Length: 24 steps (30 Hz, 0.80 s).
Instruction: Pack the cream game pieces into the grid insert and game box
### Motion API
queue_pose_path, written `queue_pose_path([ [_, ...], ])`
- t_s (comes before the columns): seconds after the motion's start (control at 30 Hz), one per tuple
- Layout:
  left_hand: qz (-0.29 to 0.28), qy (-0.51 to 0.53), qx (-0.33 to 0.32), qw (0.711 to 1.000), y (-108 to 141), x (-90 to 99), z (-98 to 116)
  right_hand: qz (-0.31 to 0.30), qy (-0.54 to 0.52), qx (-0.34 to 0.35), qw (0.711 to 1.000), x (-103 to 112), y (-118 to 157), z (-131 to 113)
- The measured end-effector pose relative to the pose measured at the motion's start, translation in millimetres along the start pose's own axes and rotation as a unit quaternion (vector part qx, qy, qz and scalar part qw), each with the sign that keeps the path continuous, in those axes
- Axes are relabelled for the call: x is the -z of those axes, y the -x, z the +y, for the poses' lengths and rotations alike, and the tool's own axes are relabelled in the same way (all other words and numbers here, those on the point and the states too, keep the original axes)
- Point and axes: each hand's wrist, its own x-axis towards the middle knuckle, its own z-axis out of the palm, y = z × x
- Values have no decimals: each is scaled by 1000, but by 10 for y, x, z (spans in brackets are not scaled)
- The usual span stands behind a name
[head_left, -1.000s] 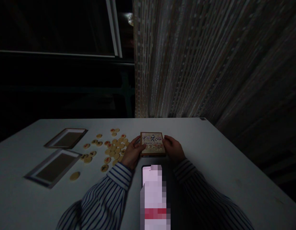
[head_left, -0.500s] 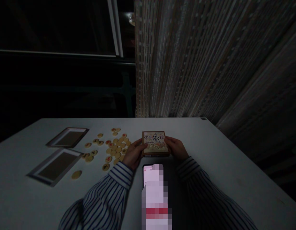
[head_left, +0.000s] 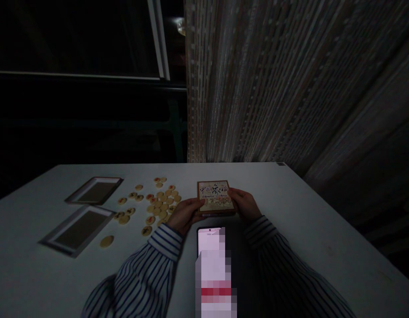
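Note:
A small Chinese chess box (head_left: 216, 204) with dark lettering on its printed lid is between my two hands, over the white table. My left hand (head_left: 185, 215) grips its left side, thumb on top of the lid. On the right edge, my right hand (head_left: 245, 204) is closed with the thumb on the upper right corner; its other fingers are partly hidden. Left of the box lie several round wooden chess pieces (head_left: 160, 206), some face up with red or black characters, others blank. My left hand and cuff cover a few of them.
Two shallow open box trays (head_left: 73, 229) lie on the left of the white table (head_left: 310, 247). A lit phone (head_left: 209, 240), partly blurred out, is nearest me between my forearms. A striped curtain (head_left: 237, 88) hangs behind the table's far edge.
The box has tilted very slightly and shifted a touch to the right in my hands. Both hands keep their hold, and the pieces and trays stay where they were.

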Motion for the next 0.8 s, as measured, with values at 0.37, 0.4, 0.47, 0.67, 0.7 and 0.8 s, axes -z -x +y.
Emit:
queue_pose_path([
  [0.37,13,0,5,1000,2,-17,18,-27,1,-6,1000,2,42,-82],
  [0.4,11,0,5,1000,7,-21,23,-31,2,-6,1000,8,36,-79],
  [0.47,9,3,2,1000,19,-36,34,-32,0,-6,999,21,17,-67],
  [0.67,16,2,0,1000,-7,-41,45,-8,-8,-16,1000,39,-39,-38],
  [0.7,13,-2,-4,1000,-24,-33,41,-14,-11,-11,1000,40,-41,-42],
  [0.8,5,-8,-14,1000,-68,-21,34,-26,-19,0,999,52,-42,-61],
])
